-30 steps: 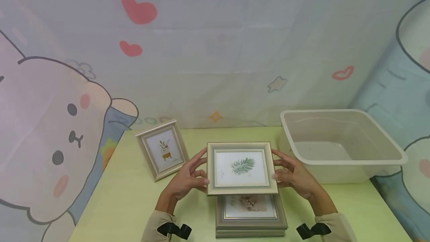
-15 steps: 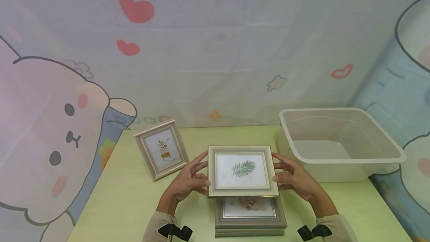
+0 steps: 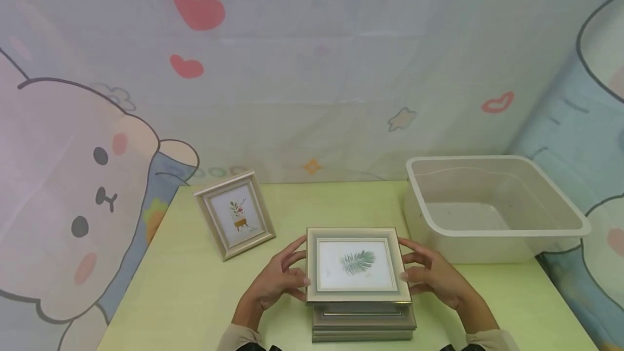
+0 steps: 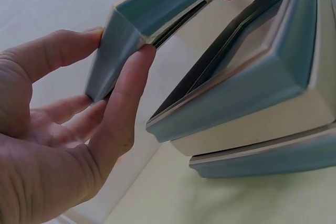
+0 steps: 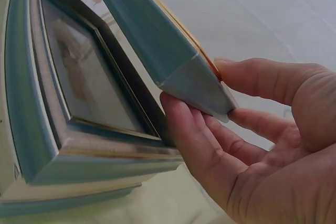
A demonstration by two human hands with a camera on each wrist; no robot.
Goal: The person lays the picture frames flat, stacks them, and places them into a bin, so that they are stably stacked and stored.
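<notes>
Both hands hold a cream picture frame (image 3: 357,298) with a green leaf print, one at each short side. My left hand (image 3: 279,280) pinches its left edge, thumb on the front and fingers behind, as the left wrist view shows with the frame's side (image 4: 118,51). The right hand (image 3: 436,275) grips the opposite edge the same way; in the right wrist view the thumb sits at the frame's side (image 5: 197,85). Below it lies a stack of picture frames (image 3: 364,335), its top one mostly covered in the head view. Both wrist views show a gap between held frame and stack.
A picture frame (image 3: 218,237) with a potted-plant print stands tilted at the back left of the light green table (image 3: 161,297). An off-white plastic bin (image 3: 487,234) stands at the back right. A cartoon-printed cloth (image 3: 312,69) hangs behind the table.
The held picture frame and both hands have come down and toward the person, now covering more of the stack. The standing frame and the bin have stayed put.
</notes>
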